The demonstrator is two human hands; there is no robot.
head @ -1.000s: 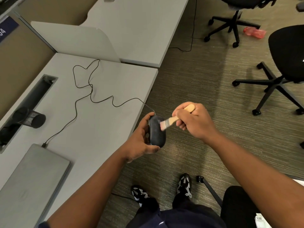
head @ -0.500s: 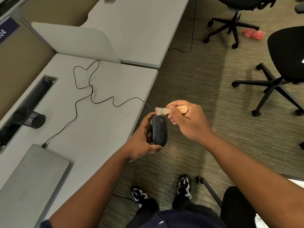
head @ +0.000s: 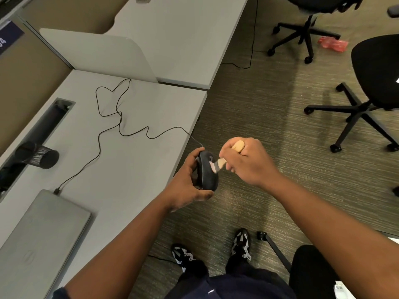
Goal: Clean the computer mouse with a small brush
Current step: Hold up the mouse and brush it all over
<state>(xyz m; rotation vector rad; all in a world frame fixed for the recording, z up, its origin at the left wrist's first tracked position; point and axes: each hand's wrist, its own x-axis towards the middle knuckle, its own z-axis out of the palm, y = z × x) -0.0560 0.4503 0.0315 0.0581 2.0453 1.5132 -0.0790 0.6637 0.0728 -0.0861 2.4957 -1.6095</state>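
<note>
Just off the desk's edge, the black mouse [head: 206, 172] was held in the air over the carpet, tipped on its side. The left hand [head: 187, 186] gripped it, thumb curled under its near end and fingers wrapped round the far side. At about three o'clock from the mouse, the right hand [head: 246, 161] was closed around the wooden handle of a small brush [head: 218, 165], whose pale bristles touched the mouse's upper side. From the mouse's far end, at twelve o'clock, a thin black cable [head: 121, 124] ran in loose loops across the grey desk [head: 138, 169] to a closed grey laptop [head: 41, 236] at eight o'clock. A dark mesh cup [head: 44, 157] lay on its side at nine o'clock. Two black office chairs [head: 375, 83] stood on the carpet [head: 269, 117] at one to two o'clock, well apart from the hands.
</note>
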